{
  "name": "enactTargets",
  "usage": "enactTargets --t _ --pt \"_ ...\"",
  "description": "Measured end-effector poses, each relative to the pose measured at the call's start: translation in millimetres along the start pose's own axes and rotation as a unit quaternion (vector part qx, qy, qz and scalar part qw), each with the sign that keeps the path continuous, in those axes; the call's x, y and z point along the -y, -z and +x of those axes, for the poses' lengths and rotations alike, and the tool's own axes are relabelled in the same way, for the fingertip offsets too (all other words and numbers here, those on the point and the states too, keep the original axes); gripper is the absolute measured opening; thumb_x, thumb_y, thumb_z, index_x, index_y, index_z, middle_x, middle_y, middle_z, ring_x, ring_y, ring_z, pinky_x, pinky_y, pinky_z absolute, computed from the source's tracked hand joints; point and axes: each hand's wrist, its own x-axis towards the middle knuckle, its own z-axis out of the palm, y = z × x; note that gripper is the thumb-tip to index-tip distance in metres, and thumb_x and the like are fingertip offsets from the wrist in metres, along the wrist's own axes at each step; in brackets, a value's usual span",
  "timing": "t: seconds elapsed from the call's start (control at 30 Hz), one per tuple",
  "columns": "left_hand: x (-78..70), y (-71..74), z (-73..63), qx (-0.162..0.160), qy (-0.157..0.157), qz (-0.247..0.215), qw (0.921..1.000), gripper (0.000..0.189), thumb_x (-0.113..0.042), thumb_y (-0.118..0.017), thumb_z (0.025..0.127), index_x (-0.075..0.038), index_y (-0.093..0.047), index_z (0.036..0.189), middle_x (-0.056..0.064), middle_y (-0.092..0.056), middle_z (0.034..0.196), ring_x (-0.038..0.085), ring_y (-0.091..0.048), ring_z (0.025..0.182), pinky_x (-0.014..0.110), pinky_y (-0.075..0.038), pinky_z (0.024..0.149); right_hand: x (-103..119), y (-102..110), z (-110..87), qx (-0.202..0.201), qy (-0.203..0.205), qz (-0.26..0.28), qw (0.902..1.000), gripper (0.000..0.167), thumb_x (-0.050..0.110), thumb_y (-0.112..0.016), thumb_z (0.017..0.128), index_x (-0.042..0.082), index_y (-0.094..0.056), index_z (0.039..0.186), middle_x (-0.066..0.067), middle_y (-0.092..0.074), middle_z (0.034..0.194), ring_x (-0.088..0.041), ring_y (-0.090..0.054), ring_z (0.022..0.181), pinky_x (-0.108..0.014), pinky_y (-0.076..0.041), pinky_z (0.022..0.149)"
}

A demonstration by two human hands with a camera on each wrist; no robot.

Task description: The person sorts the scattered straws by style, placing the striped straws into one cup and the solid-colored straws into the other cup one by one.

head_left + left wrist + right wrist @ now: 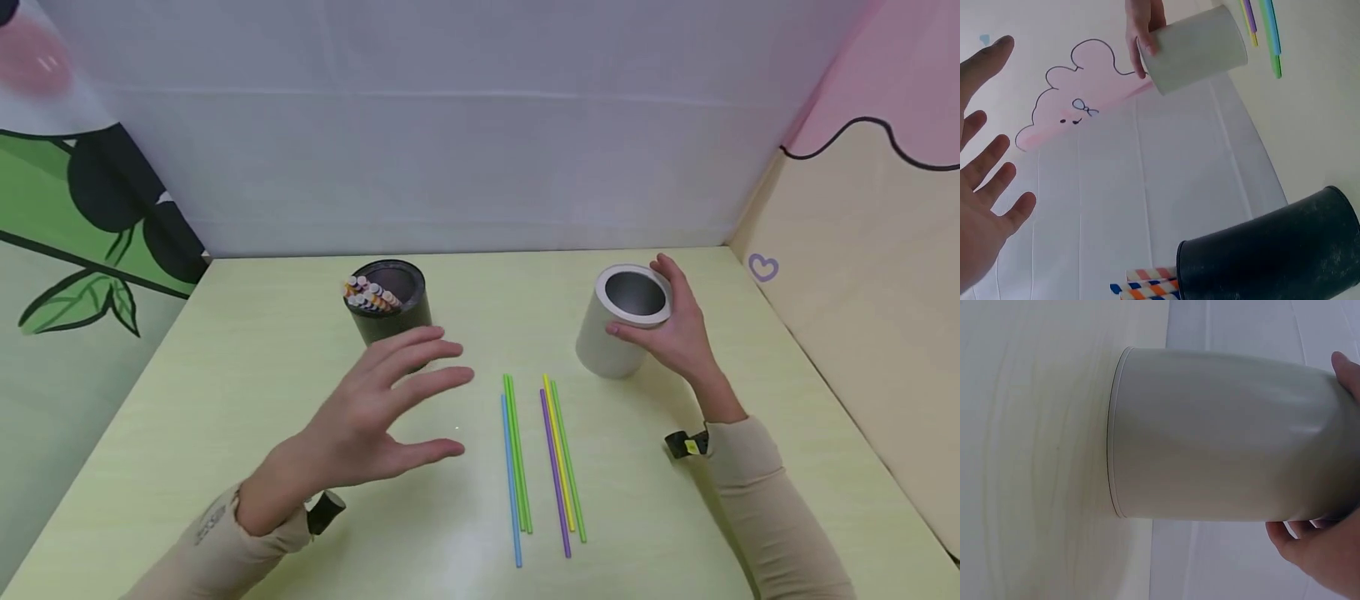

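Observation:
At the right of the table my right hand (pixel 684 329) grips a white cylindrical cup (pixel 611 342) near its rim, thumb on the near side and fingers around the far side. In the right wrist view the cup's wall (pixel 1222 437) fills the middle, its base close to the tabletop. My left hand (pixel 367 408) hovers over the table with fingers spread and holds nothing. Just beyond it stands a black cylindrical cup (pixel 390 323) with several striped paper straws (pixel 370 296) in it. The left hand partly covers that cup in the head view.
Between the hands, two small groups of thin plastic straws lie on the table (pixel 480 333): a blue straw (pixel 512 483) beside green ones, and a purple straw (pixel 555 475) beside yellow and green ones. A pale cloth wall (pixel 480 167) rises along the back edge, with printed panels at both sides.

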Motion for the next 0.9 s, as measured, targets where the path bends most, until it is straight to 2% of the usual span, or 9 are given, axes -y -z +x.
enactTargets --t 0.13,0.3,0.53,0.73,0.9 --pt "-2.9 -11.7 0.4 0.069 -0.012 0.01 0.9975 0.058 -0.037 -0.08 0.077 -0.012 -0.06 0.126 0.01 -0.056 0.127 0.031 -0.047 0.125 0.042 -0.038 0.103 -1 0 0.0 -0.004 -0.001 0.002 1.0 0.109 0.017 -0.088 0.066 0.018 -0.022 0.152 -0.011 -0.033 0.152 -0.034 -0.036 0.134 -0.058 -0.029 0.106" --pt "-6.2 -28.7 -0.3 0.147 -0.025 0.008 0.9888 0.062 -0.037 -0.082 0.075 -0.017 -0.058 0.129 0.004 -0.056 0.128 0.025 -0.048 0.125 0.041 -0.042 0.098 -2 0 0.8 -0.008 0.0 0.002 1.0 0.108 0.017 -0.089 0.066 0.018 -0.023 0.152 -0.01 -0.034 0.152 -0.033 -0.036 0.133 -0.058 -0.029 0.106" --pt "-11.2 -52.5 -3.5 0.254 -0.02 -0.019 0.9667 0.062 -0.037 -0.078 0.079 -0.024 -0.052 0.134 0.0 -0.052 0.134 0.018 -0.046 0.126 0.037 -0.042 0.097 -4 -1 2.7 -0.004 0.001 -0.005 1.0 0.108 0.02 -0.089 0.066 0.016 -0.022 0.152 -0.009 -0.034 0.152 -0.032 -0.036 0.133 -0.057 -0.029 0.106" --pt "-5.9 -71.9 -7.6 0.308 -0.025 -0.028 0.9508 0.063 -0.038 -0.078 0.079 -0.024 -0.051 0.135 -0.001 -0.053 0.132 0.015 -0.047 0.124 0.036 -0.041 0.096 -4 -1 2.5 -0.009 0.002 -0.002 1.0 0.109 0.019 -0.089 0.065 0.014 -0.024 0.152 -0.01 -0.035 0.151 -0.032 -0.037 0.133 -0.056 -0.028 0.107" --pt "-0.1 -85.0 -9.8 0.348 -0.024 -0.032 0.9365 0.052 -0.032 -0.076 0.083 -0.024 -0.057 0.13 -0.005 -0.057 0.127 0.011 -0.05 0.121 0.034 -0.041 0.095 -3 -1 3.5 -0.012 0.009 0.006 0.9999 0.108 0.019 -0.089 0.065 0.013 -0.025 0.151 -0.011 -0.035 0.151 -0.032 -0.037 0.132 -0.055 -0.029 0.106"
